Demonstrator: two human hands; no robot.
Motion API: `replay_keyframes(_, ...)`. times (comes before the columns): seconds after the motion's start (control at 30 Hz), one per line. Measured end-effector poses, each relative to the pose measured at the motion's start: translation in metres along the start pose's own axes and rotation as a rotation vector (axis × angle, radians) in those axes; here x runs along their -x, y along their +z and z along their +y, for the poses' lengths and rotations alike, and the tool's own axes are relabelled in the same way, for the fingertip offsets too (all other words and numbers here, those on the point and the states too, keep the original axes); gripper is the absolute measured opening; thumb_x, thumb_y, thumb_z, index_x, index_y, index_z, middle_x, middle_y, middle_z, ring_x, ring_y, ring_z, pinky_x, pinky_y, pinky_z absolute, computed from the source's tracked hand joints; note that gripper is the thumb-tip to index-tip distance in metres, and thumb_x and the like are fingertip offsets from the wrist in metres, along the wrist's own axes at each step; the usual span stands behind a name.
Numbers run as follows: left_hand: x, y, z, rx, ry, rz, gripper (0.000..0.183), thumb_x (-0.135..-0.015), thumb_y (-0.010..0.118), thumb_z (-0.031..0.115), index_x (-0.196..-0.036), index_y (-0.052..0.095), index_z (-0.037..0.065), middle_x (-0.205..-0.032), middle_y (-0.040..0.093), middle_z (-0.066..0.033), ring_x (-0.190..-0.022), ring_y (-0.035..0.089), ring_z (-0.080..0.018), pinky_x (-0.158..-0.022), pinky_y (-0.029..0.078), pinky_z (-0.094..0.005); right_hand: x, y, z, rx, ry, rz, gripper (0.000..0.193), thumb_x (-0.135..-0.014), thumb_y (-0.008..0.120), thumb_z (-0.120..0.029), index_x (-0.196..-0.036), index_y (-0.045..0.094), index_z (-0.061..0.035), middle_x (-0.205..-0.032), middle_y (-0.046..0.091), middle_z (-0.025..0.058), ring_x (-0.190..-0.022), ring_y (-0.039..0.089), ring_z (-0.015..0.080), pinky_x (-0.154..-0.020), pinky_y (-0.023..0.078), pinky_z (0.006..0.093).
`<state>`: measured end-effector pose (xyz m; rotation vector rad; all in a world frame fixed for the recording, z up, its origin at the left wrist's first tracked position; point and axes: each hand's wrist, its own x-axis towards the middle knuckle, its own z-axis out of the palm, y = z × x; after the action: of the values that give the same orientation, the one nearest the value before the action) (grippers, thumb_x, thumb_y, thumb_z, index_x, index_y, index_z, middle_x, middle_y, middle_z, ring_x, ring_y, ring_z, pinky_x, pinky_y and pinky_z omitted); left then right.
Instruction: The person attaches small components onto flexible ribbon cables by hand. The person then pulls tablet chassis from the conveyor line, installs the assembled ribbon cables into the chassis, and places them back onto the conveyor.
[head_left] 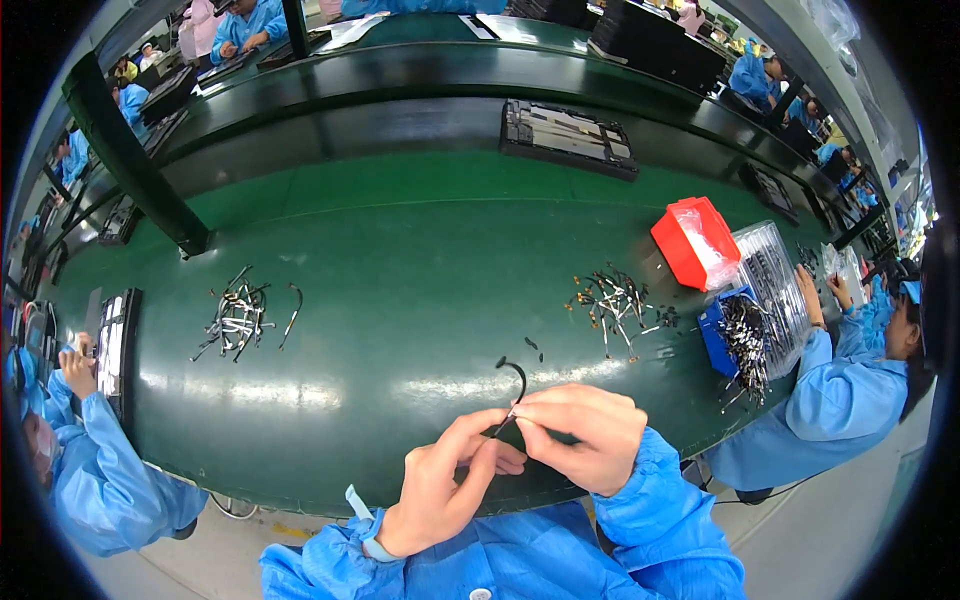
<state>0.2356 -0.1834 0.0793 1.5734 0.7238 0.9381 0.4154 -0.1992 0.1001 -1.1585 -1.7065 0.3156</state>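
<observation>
Black cable [523, 381], pinched by my left hand [437, 488] and right hand [592, 432], points away from me, its free end hooking left.

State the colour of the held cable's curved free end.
The cable's free end is black, best seen in the head view.

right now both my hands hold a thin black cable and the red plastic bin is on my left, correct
No, the head view shows the red plastic bin on your right; your left hand and right hand do hold the thin black cable.
</observation>
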Motion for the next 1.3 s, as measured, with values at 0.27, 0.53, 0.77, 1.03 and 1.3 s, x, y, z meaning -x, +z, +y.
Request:
replay_keyframes(0.27, 0.002, 0.002, -0.002, -0.12, 0.091, 0.022, 0.033, -0.092, 0.051, -0.008, -0.124, 0.055, -0.004, -0.087, 0.073, -0.0136, -0.079, 0.074, -0.021, -0.07, 0.059, -0.0291, 0.003, 0.007, 0.002, 0.145, -0.179, 0.044, 0.02, -0.069, 0.078, 0.004, -0.088, 0.072, 0.0008, -0.089, 0.073, 0.0122, -0.082, 0.074, 0.0261, -0.071, 0.062, 0.0326)
replay_keyframes(0.53, -0.007, -0.013, -0.009, 0.013, 0.008, -0.106, 0.03, -0.092, 0.048, -0.009, -0.119, 0.062, -0.004, -0.088, 0.073, -0.0136, -0.079, 0.073, -0.0192, -0.072, 0.059, -0.0292, -0.033, -0.066, 0.023, 0.413, 0.116, 0.227, 0.006, -0.077, 0.067, 0.003, -0.081, 0.065, 0.0002, -0.08, 0.071, 0.0104, -0.073, 0.071, 0.0157, -0.063, 0.056, 0.0276)
replay_keyframes(0.77, -0.07, -0.069, -0.066, 0.209, -0.24, -0.007, 0.023, -0.101, 0.043, 0.007, -0.116, 0.056, -0.003, -0.085, 0.07, -0.0181, -0.072, 0.071, -0.022, -0.066, 0.059, -0.0308, -0.07, -0.248, 0.2, 0.984, 0.393, -0.071, 0.014, -0.072, 0.074, -0.011, -0.083, 0.074, -0.0022, -0.074, 0.07, 0.0177, -0.075, 0.072, 0.0315, -0.073, 0.057, 0.0367)
replay_keyframes(1.03, -0.077, -0.082, -0.08, 0.253, -0.307, 0.054, 0.022, -0.102, 0.045, 0.01, -0.114, 0.057, -0.003, -0.085, 0.07, -0.0166, -0.069, 0.07, -0.0189, -0.063, 0.058, -0.0284, -0.086, -0.251, 0.255, 0.996, 0.759, -0.117, 0.011, -0.069, 0.073, -0.004, -0.076, 0.075, -0.0123, -0.086, 0.072, 0.0172, -0.088, 0.071, 0.034, -0.081, 0.057, 0.0408)
replay_keyframes(1.3, -0.079, -0.082, -0.077, 0.206, -0.326, 0.044, 0.023, -0.102, 0.045, 0.011, -0.114, 0.058, -0.003, -0.085, 0.071, -0.0165, -0.069, 0.069, -0.0185, -0.062, 0.057, -0.0275, -0.179, -0.183, 0.215, 1.043, 0.496, -0.198, 0.032, -0.083, 0.073, -0.03, -0.1, 0.072, -0.0022, -0.103, 0.07, 0.0226, -0.092, 0.07, 0.0368, -0.082, 0.057, 0.0433)
